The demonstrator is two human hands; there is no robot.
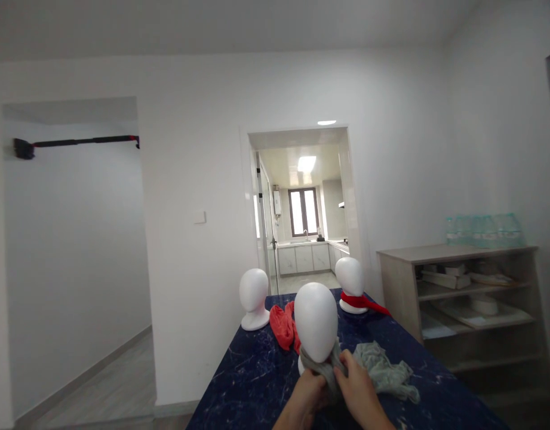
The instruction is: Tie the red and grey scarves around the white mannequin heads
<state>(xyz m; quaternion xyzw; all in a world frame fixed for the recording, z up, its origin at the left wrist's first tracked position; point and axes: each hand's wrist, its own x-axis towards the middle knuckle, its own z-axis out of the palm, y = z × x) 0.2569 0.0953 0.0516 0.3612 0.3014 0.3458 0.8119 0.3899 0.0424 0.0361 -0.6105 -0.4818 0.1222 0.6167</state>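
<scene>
A white mannequin head [316,321] stands near me on the dark blue marbled table [252,382]. A grey-green scarf [382,368] is wrapped about its neck and trails off to the right on the tabletop. My left hand [309,392] and my right hand [356,384] are both closed on the scarf at the front of the neck, close together. Two more white heads stand farther back: a bare head [254,297] on the left and a head [350,283] on the right wearing a red scarf [363,303]. A loose red cloth [283,325] lies between them.
A wooden shelf unit [463,292] with trays and boxes stands to the right of the table, water bottles [483,230] on top. Behind the table an open doorway [304,209] leads to a kitchen. A wide opening with a black bar [77,142] is on the left.
</scene>
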